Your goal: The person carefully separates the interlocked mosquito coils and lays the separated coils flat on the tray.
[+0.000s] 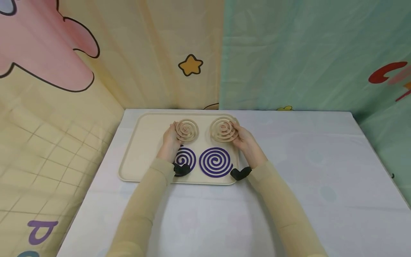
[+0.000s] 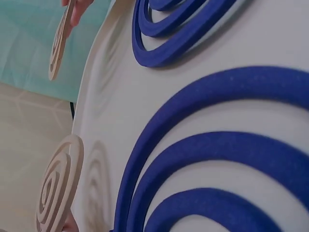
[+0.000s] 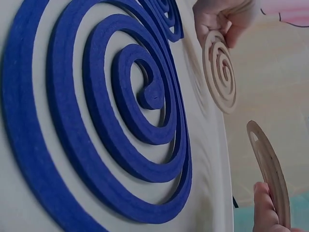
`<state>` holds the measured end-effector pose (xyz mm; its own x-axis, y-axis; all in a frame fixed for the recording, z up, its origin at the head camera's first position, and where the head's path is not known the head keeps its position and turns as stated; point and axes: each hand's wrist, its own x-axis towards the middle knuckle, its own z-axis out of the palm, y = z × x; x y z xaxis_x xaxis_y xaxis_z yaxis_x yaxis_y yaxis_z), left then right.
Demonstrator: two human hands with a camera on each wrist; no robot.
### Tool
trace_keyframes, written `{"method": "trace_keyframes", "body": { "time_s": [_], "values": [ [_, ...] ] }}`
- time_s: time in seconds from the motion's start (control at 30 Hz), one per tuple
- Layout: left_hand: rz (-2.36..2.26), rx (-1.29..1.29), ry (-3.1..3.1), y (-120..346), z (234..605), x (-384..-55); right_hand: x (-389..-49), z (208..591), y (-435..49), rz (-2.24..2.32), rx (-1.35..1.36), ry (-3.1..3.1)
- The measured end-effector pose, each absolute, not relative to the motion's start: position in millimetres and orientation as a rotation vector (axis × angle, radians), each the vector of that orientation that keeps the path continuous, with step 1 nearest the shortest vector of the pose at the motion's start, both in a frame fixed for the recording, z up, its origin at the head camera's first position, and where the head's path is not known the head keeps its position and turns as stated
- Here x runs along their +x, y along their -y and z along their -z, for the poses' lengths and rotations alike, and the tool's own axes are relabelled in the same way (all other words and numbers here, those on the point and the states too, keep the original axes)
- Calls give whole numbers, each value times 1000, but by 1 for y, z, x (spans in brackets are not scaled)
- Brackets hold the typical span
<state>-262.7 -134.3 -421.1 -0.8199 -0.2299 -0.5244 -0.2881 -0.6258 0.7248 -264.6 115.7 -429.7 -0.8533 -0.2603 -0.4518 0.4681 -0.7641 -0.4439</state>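
My left hand [image 1: 171, 140] grips a beige spiral mosquito coil [image 1: 187, 130] by its left edge. My right hand [image 1: 245, 141] pinches a second beige coil [image 1: 223, 129] by its right edge, fingers behind and thumb at the rim. Both beige coils are held up above the far part of a cream tray [image 1: 144, 142], and the wrist views show them tilted, with shadows on the tray behind. Two blue-purple coils lie flat in the tray's near part. My left wrist partly covers the left blue coil [image 2: 231, 140]; the right blue coil [image 3: 104, 164] shows nearly whole.
The tray lies on a white table [image 1: 305, 160], its raised rim all round. Black wrist straps [image 1: 240, 174] are worn over my sleeves. A patterned curtain [image 1: 144, 53] hangs behind the table and along its sides.
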Motion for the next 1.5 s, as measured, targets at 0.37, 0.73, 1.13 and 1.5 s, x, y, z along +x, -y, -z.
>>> {"method": "trace_keyframes", "body": {
  "time_s": [0.37, 0.73, 1.13, 1.5],
  "values": [
    [-2476, -895, -1582, 136, 426, -265, -265, 430, -108, 2540, 573, -875],
    [-1406, -221, -2779, 139, 427, -256, -269, 429, -108, 2529, 627, -881],
    [-480, 365, -2623, 138, 419, -242, -276, 432, -102, 2464, 627, -1046],
    [-509, 377, -2560, 144, 424, -244, -273, 432, -95, 2059, 468, -1873]
  ]
}}
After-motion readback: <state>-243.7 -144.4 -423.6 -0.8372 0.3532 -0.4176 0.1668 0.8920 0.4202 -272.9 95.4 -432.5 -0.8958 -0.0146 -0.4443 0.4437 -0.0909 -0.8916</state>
